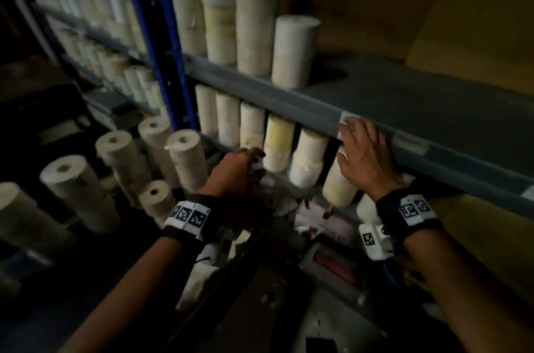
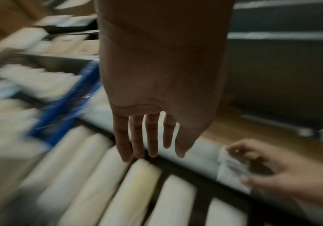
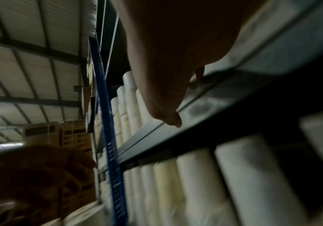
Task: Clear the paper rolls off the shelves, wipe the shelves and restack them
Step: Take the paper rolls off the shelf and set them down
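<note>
A grey metal shelf (image 1: 289,98) carries stacked white and cream paper rolls (image 1: 293,52) at its left end; the rest of its top is bare. My right hand (image 1: 355,144) lies on the shelf's front edge and holds a crumpled white cloth (image 1: 346,118) against it; the left wrist view shows the cloth (image 2: 232,166) pinched in that hand (image 2: 257,168). Under the edge stands a row of rolls (image 1: 278,141), with a cream roll (image 1: 338,185) tilted below my right hand. My left hand (image 1: 245,167) reaches toward this row, its fingers (image 2: 151,146) straight and holding nothing.
Several rolls (image 1: 78,188) stand upright at lower left, off the shelves. A blue upright post (image 1: 170,43) separates this bay from a neighbouring bay of rolls (image 1: 95,20). Brown cardboard (image 1: 462,20) backs the shelf. Paper scraps and clutter (image 1: 312,219) lie below my hands.
</note>
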